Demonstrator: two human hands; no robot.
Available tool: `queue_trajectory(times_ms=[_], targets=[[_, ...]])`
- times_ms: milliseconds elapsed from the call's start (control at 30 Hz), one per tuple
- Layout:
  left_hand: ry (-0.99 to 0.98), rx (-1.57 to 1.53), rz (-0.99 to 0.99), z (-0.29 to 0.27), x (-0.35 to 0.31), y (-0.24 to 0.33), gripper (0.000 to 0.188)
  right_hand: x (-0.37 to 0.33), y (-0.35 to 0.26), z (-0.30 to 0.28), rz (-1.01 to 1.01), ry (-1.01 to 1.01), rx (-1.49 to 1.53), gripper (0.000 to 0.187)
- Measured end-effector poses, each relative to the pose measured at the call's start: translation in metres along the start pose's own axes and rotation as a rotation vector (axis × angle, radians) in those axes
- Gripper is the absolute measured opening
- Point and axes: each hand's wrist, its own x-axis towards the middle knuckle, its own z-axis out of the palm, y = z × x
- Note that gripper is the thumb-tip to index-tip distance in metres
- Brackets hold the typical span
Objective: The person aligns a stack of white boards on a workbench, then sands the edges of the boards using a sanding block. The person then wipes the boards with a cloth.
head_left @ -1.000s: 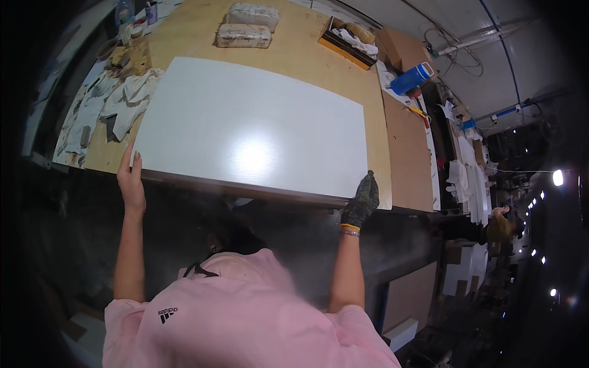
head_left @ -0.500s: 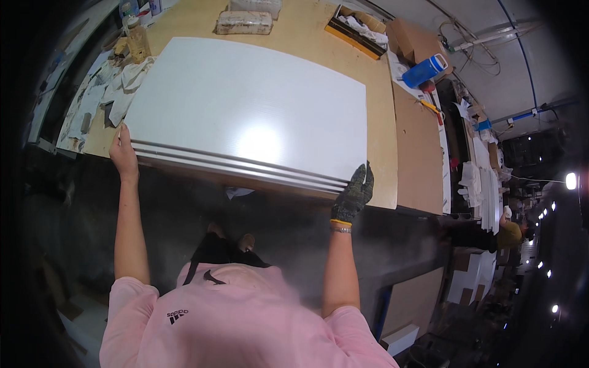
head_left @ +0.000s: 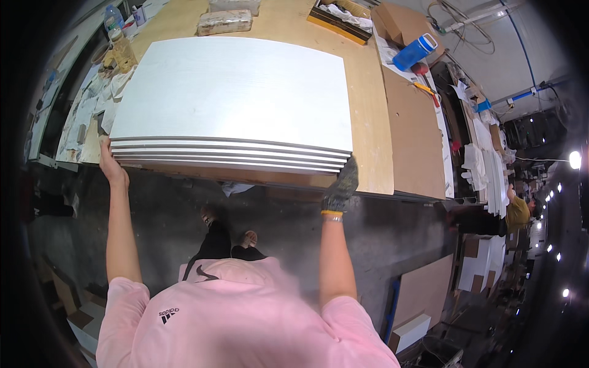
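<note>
- A stack of white panels (head_left: 233,92) lies flat on the desk (head_left: 371,147), toward its near edge; the top face is bare and pale, and several edges show as stripes along the near side.
- The person's bare left hand (head_left: 115,164) is at the stack's near left corner, its fingers against the side; how far they close cannot be told.
- The right hand (head_left: 340,187), in a dark glove with a yellow cuff, is at the near right corner; its fingers are partly hidden, so their grip cannot be told either.
- Left of the stack lie rumpled cloths (head_left: 116,86); a jar (head_left: 123,52) stands just beyond them, and a clear bottle (head_left: 114,18) farther off.
- Beyond the far edge sits a wrapped block (head_left: 225,22); a black-and-yellow box (head_left: 336,29) with white cloth inside is to its right.
- At right lies a brown board (head_left: 414,135); a blue bottle (head_left: 415,52) is near its far end.
- Far right, another person (head_left: 520,211) in a yellowish top is visible.
</note>
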Motion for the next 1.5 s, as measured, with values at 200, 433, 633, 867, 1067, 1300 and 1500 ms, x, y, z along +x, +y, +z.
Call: queue_trajectory(times_ms=[200,433,633,867,1067,1300,1500], targets=[[0.139,-0.094,-0.15,0.012,-0.039,-0.028,0.068,-0.02,0.09,-0.021,-0.78,0.15,-1.091,0.049],[0.448,0.304,0.179,0.005,-0.013,-0.058,0.073,-0.002,0.037,0.055,0.007,0.422,-0.382,0.05],[0.434,0.716,0.085,0.028,-0.004,-0.054,0.078,0.007,0.043,0.039,-0.202,0.205,-0.599,0.043],[0.238,0.191,0.099,0.02,-0.009,-0.063,0.077,0.004,-0.003,0.063,0.093,0.329,-0.145,0.044],[0.204,0.139,0.043,0.022,-0.008,-0.047,0.076,-0.026,-0.009,0.051,0.049,0.337,-0.592,0.044],[0.269,0.501,0.208,0.006,0.005,-0.055,0.083,-0.027,0.024,0.034,0.002,0.468,-0.538,0.054],[0.242,0.832,0.056,0.0,0.019,-0.051,0.089,-0.01,0.018,0.036,-0.059,0.268,-0.742,0.042]])
